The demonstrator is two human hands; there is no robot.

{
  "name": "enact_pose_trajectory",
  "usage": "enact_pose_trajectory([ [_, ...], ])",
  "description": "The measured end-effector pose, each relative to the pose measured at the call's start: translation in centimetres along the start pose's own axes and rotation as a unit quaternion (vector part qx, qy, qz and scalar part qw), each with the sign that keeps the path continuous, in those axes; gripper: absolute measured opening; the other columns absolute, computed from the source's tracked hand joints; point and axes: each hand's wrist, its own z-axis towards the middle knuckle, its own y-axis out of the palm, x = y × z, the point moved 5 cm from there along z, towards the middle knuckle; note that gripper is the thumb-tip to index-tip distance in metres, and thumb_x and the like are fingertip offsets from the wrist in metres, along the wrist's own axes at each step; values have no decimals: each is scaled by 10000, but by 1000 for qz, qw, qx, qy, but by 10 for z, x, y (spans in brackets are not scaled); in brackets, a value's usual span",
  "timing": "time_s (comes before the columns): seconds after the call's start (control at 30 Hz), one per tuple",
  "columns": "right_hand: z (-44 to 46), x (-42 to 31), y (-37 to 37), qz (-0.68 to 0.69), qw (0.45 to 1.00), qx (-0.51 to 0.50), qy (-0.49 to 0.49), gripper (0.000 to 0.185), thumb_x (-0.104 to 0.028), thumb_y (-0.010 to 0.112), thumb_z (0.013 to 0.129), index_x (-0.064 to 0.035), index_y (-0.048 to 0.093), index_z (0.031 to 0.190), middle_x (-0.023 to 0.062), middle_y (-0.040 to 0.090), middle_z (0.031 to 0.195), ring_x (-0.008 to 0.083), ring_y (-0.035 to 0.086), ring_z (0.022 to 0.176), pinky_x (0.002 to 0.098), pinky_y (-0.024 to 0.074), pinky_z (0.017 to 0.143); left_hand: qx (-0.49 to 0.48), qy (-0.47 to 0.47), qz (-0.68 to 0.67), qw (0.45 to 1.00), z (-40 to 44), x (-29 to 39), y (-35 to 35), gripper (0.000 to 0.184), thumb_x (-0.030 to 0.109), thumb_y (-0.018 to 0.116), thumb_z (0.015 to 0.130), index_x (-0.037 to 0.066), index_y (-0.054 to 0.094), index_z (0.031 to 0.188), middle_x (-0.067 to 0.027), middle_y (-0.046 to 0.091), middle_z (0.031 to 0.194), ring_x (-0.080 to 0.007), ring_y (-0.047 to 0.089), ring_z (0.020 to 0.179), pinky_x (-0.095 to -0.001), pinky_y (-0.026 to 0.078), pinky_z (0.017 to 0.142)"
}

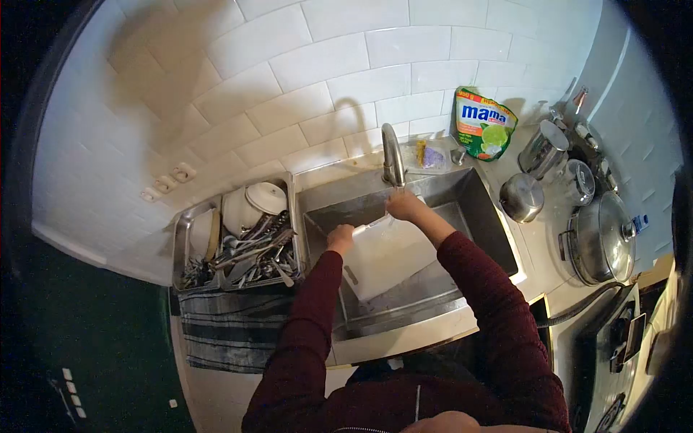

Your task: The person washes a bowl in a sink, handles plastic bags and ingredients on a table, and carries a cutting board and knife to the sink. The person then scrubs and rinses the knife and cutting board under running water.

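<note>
A white cutting board [393,256] with a slot handle leans in the steel sink [361,325], its lower part down in the basin. My left hand [341,238] is closed at the board's upper left corner. Directly under the faucet [392,159], my right hand [406,206] is closed with bent fingers at the board's upper edge. What lies inside those right fingers is hidden. A bright wet streak shows on the board beside them.
Left of the sink stands a dish rack [294,245] with cutlery and white dishes, above a striped towel [231,328]. A green detergent pouch [485,124] stands behind. Metal pots [522,197], a jar [580,182] and a large lidded pot [603,238] crowd the right counter, near the stove [595,353].
</note>
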Motion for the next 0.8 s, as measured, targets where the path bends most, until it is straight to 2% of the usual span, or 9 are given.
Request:
enact_pose_trajectory([
  [0.1,-1,5,6,54,997,-20,47,290,-229,398,843,-44,617,798,194,576,838,375,582,741,464,469,676,39,18,2,999,1,-3,12,155,77,526,747,82,628,864,-141,610,914,-315,592,868,-437,474,721],
  [0.2,14,25,52,114,988,-30,104,306,-249,396,847,-40,612,789,188,584,828,380,576,760,474,457,702,44,30,21,998,8,-3,30,143,75,513,767,67,617,864,-138,613,899,-309,592,867,-435,477,703],
  [0.3,9,17,33,206,971,21,122,339,-262,393,846,-10,607,772,205,591,817,379,574,772,470,447,716,33,45,35,998,19,-13,65,151,71,501,784,82,603,894,-137,613,900,-304,593,862,-440,475,702],
  [0.4,-3,4,7,193,972,-39,131,341,-268,419,826,10,606,762,219,595,805,372,577,774,453,445,721,17,43,-39,998,4,-9,70,220,77,495,792,123,588,985,-125,612,914,-297,590,868,-450,468,717],
  [0.5,5,9,31,172,979,-32,103,330,-278,453,807,6,614,757,229,594,796,392,574,757,449,449,713,20,69,-50,996,1,-6,78,294,92,489,800,168,557,1076,-111,614,922,-292,591,858,-452,461,720],
  [0.6,3,8,21,217,970,-49,96,308,-272,473,797,-1,617,777,226,595,809,386,573,774,450,447,718,2,121,-20,992,-14,29,47,343,112,483,798,195,532,1128,-122,609,944,-284,592,854,-428,463,710],
  [0.7,5,5,18,166,979,-88,76,276,-252,471,803,-19,618,831,205,602,862,355,573,819,436,449,726,93,276,-7,957,-17,61,26,288,124,493,773,140,577,1048,-142,618,864,-292,604,786,-408,472,652],
  [0.8,-2,-11,8,92,981,-119,-120,224,-197,467,793,-53,617,877,172,601,916,325,575,849,411,450,740,11,272,160,949,-15,100,7,218,127,521,730,74,617,919,-140,620,751,-287,614,723,-392,474,594],
])
